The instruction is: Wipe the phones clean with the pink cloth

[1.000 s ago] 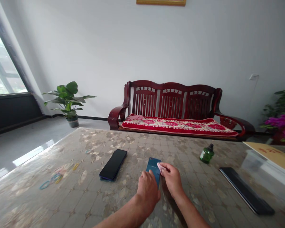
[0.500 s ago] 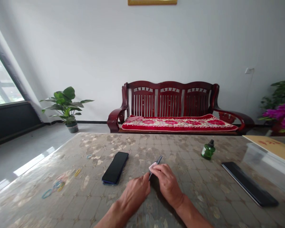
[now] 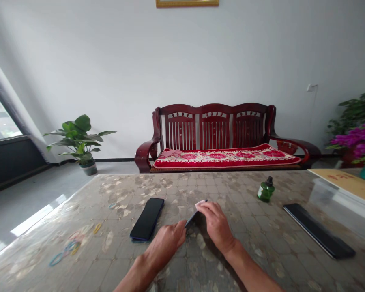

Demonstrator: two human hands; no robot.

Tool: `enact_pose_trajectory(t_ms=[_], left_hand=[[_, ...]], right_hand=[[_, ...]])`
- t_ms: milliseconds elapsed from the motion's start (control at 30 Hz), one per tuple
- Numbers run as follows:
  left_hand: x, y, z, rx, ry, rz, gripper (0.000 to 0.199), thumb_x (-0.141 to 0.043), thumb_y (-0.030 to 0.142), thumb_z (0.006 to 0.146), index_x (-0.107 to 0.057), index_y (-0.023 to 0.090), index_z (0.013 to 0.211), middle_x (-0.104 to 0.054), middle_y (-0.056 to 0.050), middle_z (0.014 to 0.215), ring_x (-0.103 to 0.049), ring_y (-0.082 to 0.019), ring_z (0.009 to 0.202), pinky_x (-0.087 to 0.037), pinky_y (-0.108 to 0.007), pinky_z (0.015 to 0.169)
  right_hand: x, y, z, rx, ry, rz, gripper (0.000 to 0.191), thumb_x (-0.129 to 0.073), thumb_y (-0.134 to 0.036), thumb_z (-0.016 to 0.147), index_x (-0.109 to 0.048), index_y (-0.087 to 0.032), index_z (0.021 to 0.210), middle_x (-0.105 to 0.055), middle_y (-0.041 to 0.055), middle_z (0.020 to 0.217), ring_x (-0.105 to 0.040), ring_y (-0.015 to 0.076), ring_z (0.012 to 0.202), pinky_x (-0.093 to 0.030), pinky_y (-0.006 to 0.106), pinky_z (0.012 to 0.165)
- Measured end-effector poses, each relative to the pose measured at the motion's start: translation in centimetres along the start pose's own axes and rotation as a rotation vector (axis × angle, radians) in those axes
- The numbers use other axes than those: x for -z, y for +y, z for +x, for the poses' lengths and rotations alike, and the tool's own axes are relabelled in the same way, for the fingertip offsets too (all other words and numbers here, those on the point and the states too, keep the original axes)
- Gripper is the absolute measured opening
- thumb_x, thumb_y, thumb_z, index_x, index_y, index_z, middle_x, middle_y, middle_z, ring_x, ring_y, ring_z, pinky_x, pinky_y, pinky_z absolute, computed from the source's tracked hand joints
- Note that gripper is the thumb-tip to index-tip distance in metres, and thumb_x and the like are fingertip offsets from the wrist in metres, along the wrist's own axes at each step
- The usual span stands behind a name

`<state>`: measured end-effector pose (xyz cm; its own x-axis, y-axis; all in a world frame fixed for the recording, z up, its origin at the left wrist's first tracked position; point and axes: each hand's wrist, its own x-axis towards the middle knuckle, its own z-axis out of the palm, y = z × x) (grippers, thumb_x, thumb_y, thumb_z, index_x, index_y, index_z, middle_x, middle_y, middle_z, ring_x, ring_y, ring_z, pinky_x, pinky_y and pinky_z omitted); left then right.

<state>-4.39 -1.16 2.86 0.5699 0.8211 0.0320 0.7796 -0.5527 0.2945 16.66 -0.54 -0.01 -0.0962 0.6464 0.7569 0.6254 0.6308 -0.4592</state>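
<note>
My left hand (image 3: 169,236) is closed round the near end of a slim dark pen (image 3: 191,219), which slants up and away to the right above the table. Between the fingertips of my right hand (image 3: 216,225) is a small white wipe (image 3: 200,204), pinched around the pen's far end. The very tip shows just past the wipe. To the left of my left hand lies a black phone (image 3: 147,219), face up. Part of the pen is hidden inside my left fist.
Coloured rubber bands (image 3: 68,248) lie at the left of the patterned table (image 3: 115,267). A green bottle (image 3: 265,190) stands at the right, with a dark tablet-like device (image 3: 318,231) nearer me. A clear box (image 3: 331,200) sits beyond it. A wooden bench (image 3: 215,117) is behind the table.
My right hand with the wipe has slid along the pen towards its far end, away from my left hand. My left hand has shifted slightly left; more of the shaft shows between them.
</note>
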Motion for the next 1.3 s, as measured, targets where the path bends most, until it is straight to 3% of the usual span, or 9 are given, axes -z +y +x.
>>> enact_pose_trajectory(t_ms=[167,300,400,600,800,967,1067,1200,1300], left_hand=[[-0.1,0.0,-0.1,0.002,-0.004,0.017,0.02,-0.037,0.018,0.099,-0.056,0.02,0.105,-0.07,-0.003,0.08,-0.071,-0.017,0.075,-0.045,-0.019,0.063],[0.2,0.4,-0.2,0.054,-0.015,-0.026,0.023,-0.038,0.019,0.099,-0.057,0.02,0.111,-0.071,-0.003,0.082,-0.072,-0.017,0.078,-0.045,-0.019,0.064],[0.3,0.4,-0.1,0.127,0.009,-0.129,0.027,-0.037,0.02,0.1,-0.058,0.021,0.117,-0.073,-0.003,0.083,-0.073,-0.019,0.083,-0.045,-0.02,0.065],[-2.1,-0.5,1.2,0.302,0.122,-0.63,0.042,-0.03,0.024,0.1,-0.054,0.012,0.133,-0.07,-0.002,0.072,-0.071,-0.018,0.066,-0.052,-0.024,0.068],[-4.9,0.1,1.8,0.433,0.019,-0.985,0.048,-0.046,0.03,0.092,-0.051,0.015,0.137,-0.069,-0.003,0.083,-0.069,-0.018,0.071,-0.055,-0.025,0.063],[-5.6,0.7,1.1,0.334,0.039,-0.857,0.061,-0.052,0.011,0.075,-0.051,0.016,0.135,-0.069,-0.003,0.094,-0.067,-0.018,0.073,-0.054,-0.025,0.065],[-5.4,0.8,0.9,0.257,0.064,-0.671,0.074,-0.056,0.007,0.067,-0.048,0.018,0.14,-0.07,-0.005,0.108,-0.067,-0.023,0.092,-0.053,-0.029,0.08],[-4.8,1.2,1.0,0.186,0.027,-0.524,0.086,-0.06,0.008,0.067,-0.036,0.021,0.149,-0.062,-0.008,0.132,-0.057,-0.027,0.12,-0.043,-0.034,0.102],[-4.1,1.8,1.0,0.191,-0.03,-0.419,0.084,-0.063,0.011,0.072,-0.033,0.014,0.151,-0.052,-0.013,0.144,-0.049,-0.026,0.131,-0.035,-0.031,0.11]], right_hand=[[-0.6,3.2,0.7,-0.381,0.224,0.2,0.025,-0.052,-0.027,0.089,-0.075,-0.023,0.097,-0.074,0.0075,0.098,-0.068,0.0205,0.091,-0.056,0.037,0.085],[-0.9,4.4,0.3,-0.627,0.189,0.336,0.029,-0.059,-0.039,0.079,-0.077,-0.021,0.093,-0.076,0.0087,0.096,-0.07,0.0242,0.086,-0.057,0.038,0.08],[-1.0,4.4,-0.1,-0.698,0.126,0.332,0.029,-0.062,-0.041,0.074,-0.078,-0.021,0.088,-0.077,0.0085,0.091,-0.071,0.027,0.085,-0.056,0.04,0.081],[-2.1,3.6,-1.0,-0.725,0.112,0.402,0.031,-0.06,-0.04,0.074,-0.078,-0.02,0.09,-0.077,0.0093,0.092,-0.071,0.0273,0.084,-0.056,0.039,0.077],[-2.2,2.8,-1.3,-0.609,0.08,0.333,0.03,-0.054,-0.025,0.073,-0.077,-0.022,0.092,-0.075,0.0071,0.095,-0.069,0.0242,0.091,-0.052,0.037,0.087],[-1.7,2.4,-1.3,-0.545,0.063,0.281,0.03,-0.051,-0.022,0.074,-0.077,-0.022,0.089,-0.074,0.0067,0.092,-0.068,0.0223,0.088,-0.053,0.034,0.083],[-1.7,2.3,-1.6,-0.532,0.031,0.257,0.028,-0.051,-0.022,0.077,-0.077,-0.022,0.089,-0.073,0.0066,0.092,-0.068,0.0217,0.089,-0.053,0.032,0.083],[-1.8,2.4,-2.0,-0.511,-0.007,0.227,0.028,-0.051,-0.019,0.08,-0.076,-0.023,0.091,-0.072,0.0069,0.094,-0.067,0.0217,0.09,-0.053,0.033,0.085],[-1.6,2.2,-2.2,-0.478,-0.036,0.195,0.029,-0.049,-0.016,0.082,-0.075,-0.022,0.093,-0.071,0.0069,0.094,-0.067,0.021,0.09,-0.053,0.032,0.084]])
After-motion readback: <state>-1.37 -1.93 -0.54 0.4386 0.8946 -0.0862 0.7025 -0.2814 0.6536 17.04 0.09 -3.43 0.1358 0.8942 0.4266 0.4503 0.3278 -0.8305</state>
